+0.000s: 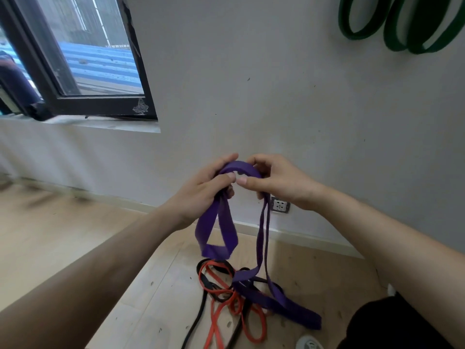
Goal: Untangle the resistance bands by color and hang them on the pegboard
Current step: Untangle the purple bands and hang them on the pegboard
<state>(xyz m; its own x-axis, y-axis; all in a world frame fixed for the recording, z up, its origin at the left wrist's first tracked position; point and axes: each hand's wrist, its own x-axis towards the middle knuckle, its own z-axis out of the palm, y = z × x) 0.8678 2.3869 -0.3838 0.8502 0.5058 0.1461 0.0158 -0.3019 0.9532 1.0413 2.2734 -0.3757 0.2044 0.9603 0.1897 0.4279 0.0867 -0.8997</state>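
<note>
I hold a purple resistance band (221, 222) up in front of the wall. My left hand (203, 192) grips its left part, from which a wide loop hangs down. My right hand (279, 182) pinches the band's top right, and two thin strands drop from it to the floor. On the wooden floor below lies a tangle of red bands (234, 306), black bands (198, 316) and more purple band (289, 306). Green bands (402, 23) hang on the wall at the top right.
A window (75, 59) with a dark frame is at the upper left, above a sill. A wall socket (279, 205) sits low on the wall behind the band. My dark-clothed knee (382, 326) is at the bottom right.
</note>
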